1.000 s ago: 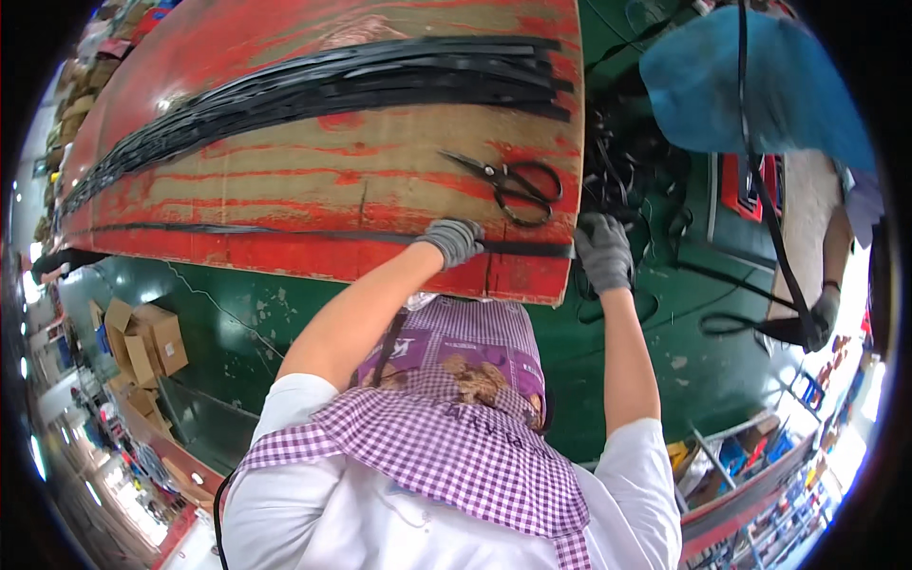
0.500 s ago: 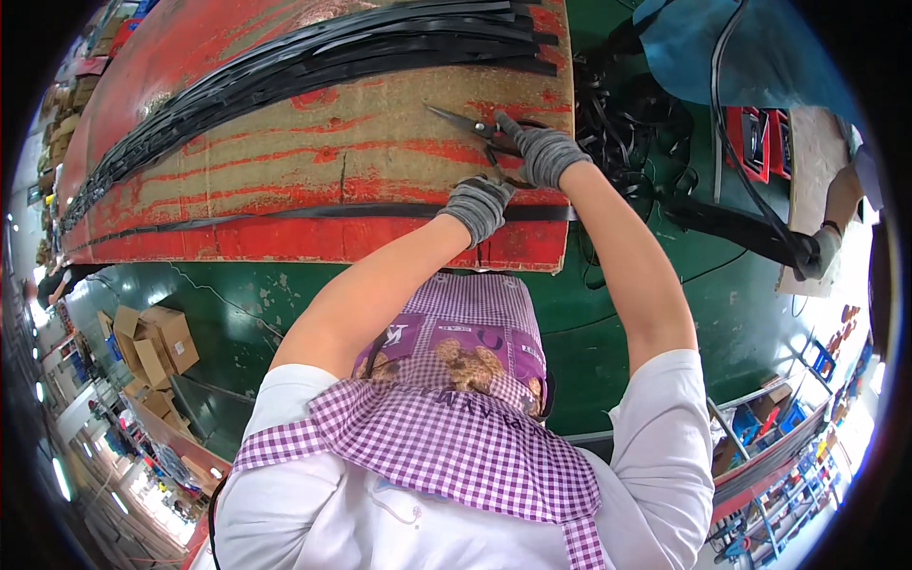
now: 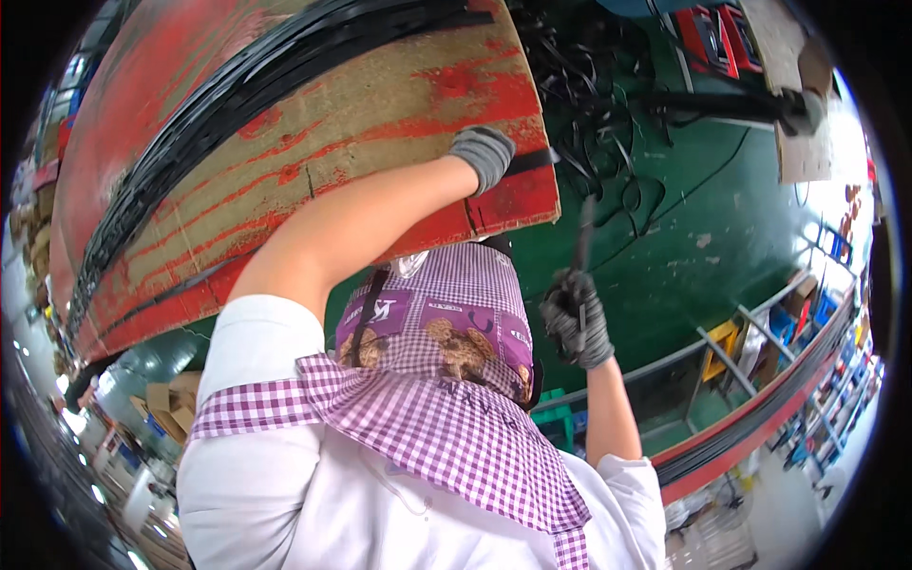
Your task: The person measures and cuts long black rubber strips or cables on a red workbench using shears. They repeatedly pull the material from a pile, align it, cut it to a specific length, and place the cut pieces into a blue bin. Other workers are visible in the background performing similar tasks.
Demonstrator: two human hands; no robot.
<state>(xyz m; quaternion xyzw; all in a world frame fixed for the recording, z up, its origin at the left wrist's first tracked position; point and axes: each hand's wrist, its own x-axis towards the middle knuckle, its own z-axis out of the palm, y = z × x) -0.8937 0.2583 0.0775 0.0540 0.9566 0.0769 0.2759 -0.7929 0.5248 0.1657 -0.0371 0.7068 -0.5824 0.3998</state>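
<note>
My left hand [image 3: 483,156], in a grey glove, reaches up to the near edge of a worn red worktable [image 3: 285,171] and grips the end of a thin black strip [image 3: 534,158] lying along that edge. A thick bundle of black strips [image 3: 285,66] runs across the table further back. Off the table's right corner, over the green floor, my gloved right hand [image 3: 576,328] holds a pair of dark scissors [image 3: 582,249] with the blades pointing up. A purple checked cloth and apron fill the lower middle of the view.
A tangle of loose black strips [image 3: 594,104] lies on the green floor [image 3: 703,256] beyond the table corner. Red crates [image 3: 708,28] and a cardboard sheet [image 3: 793,142] are at the top right. Cardboard boxes [image 3: 171,404] sit lower left, metal racks [image 3: 760,332] at the right.
The scissors lay on the table; my right hand took them up and drew back off the table's right corner. My left hand shifted right along the edge strip.
</note>
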